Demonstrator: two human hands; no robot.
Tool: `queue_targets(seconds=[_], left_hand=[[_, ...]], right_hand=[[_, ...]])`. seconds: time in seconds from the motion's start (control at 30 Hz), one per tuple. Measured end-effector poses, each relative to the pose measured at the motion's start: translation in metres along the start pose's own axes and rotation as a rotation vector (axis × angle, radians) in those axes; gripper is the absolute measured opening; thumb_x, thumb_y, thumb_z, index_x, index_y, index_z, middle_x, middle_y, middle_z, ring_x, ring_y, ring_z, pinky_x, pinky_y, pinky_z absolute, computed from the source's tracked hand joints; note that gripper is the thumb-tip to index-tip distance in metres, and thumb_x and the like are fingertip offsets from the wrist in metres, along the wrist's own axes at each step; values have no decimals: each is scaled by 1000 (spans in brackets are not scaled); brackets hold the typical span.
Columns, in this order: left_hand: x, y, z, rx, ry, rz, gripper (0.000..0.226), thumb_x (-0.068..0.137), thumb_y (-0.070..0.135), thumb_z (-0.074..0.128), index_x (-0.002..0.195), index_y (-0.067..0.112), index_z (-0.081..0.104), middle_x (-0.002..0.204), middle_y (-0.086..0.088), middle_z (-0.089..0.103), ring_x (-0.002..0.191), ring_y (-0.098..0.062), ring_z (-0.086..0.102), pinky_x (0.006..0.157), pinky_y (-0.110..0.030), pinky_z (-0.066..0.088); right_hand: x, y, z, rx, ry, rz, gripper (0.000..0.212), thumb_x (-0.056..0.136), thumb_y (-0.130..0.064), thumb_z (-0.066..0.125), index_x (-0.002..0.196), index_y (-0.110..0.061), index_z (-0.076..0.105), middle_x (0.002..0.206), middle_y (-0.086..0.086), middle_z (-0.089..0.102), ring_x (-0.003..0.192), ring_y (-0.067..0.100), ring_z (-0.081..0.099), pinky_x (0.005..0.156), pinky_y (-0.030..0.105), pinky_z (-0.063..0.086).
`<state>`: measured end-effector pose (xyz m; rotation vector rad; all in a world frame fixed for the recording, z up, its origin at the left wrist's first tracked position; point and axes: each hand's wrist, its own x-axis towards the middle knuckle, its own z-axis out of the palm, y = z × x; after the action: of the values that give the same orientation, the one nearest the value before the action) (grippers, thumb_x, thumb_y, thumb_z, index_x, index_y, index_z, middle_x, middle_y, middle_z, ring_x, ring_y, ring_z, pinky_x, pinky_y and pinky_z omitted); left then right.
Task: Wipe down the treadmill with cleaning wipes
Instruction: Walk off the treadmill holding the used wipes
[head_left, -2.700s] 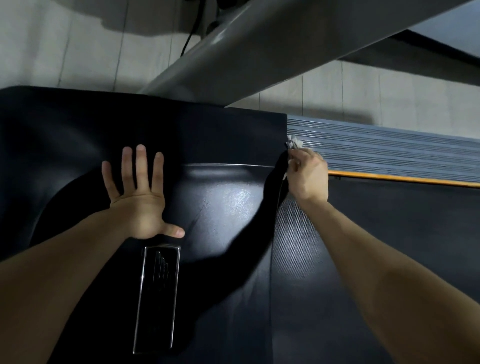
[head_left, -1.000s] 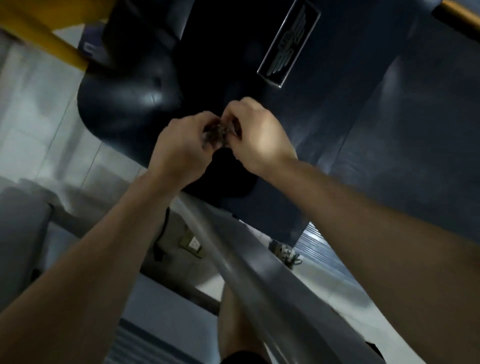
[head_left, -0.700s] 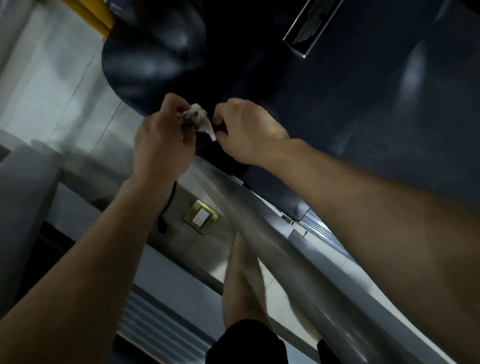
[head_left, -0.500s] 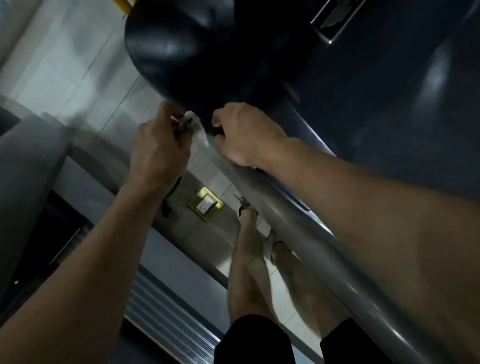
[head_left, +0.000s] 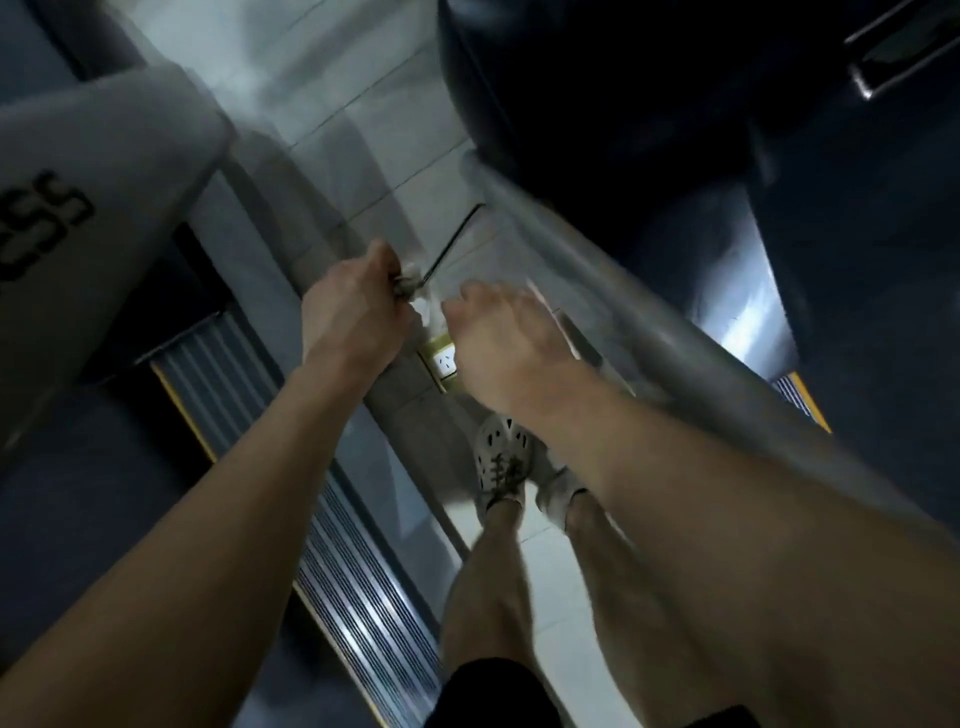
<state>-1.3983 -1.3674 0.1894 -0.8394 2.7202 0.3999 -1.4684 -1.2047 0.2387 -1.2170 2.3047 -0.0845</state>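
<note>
Head view, blurred, looking down past both forearms. Well to the left of the grip is a grey post (head_left: 104, 171) with dark letters, probably part of a neighbouring machine. A ribbed strip (head_left: 343, 561) runs below-left of the grip.

The left hand (head_left: 348, 317) has its fingers curled tight round a crumpled white wipe (head_left: 423, 306), which bunches out of the thumb side of the fist. The right hand (head_left: 493, 348) is just beside the wipe with its fingers bent toward it. Blur hides whether it pinches the wipe or only nears it, so I cannot tell.

A floor socket (head_left: 441, 362) sits directly under the grip, with a thin cable (head_left: 454, 241) just above it. Shoes (head_left: 501, 465) are lower down.

The grey rail (head_left: 649, 322) slants down and away to the right of the grip. The black cover (head_left: 597, 88) is up and to the right of it.

The step looks like re-bunching the wipe in mid-air, clear of the treadmill, before the rail gets wiped. To do it well:
- Use the right hand to pull a clean face outward.
- Flatten the wad so more of the cloth meets the metal.
- Wrap it round the rail, not just along the top.
- Stroke one way along the length.
- Keep the damp wipe clear of the socket and the cable below.
</note>
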Motion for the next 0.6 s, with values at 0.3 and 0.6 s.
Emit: queue_targets(seconds=[0.3,0.6], left_hand=[[-73,-23,60,-47,-9,-78,32,84,18,71,113,15,59,109,-8,58,88,-34,60,65,-42,46],[-173,2,105,-179,62,-159,25,88,21,70,111,14,62,103,-9,60,78,-27,51,64,-39,38]], right_hand=[[-72,-11,79,-48,-114,-48,32,90,-9,61,122,-8,65,117,13,64,106,32,62,92,44,50],[-130,-2,130,-145,-289,-80,38,89,-12,67,126,-12,63,120,10,61,108,28,62,96,40,53]])
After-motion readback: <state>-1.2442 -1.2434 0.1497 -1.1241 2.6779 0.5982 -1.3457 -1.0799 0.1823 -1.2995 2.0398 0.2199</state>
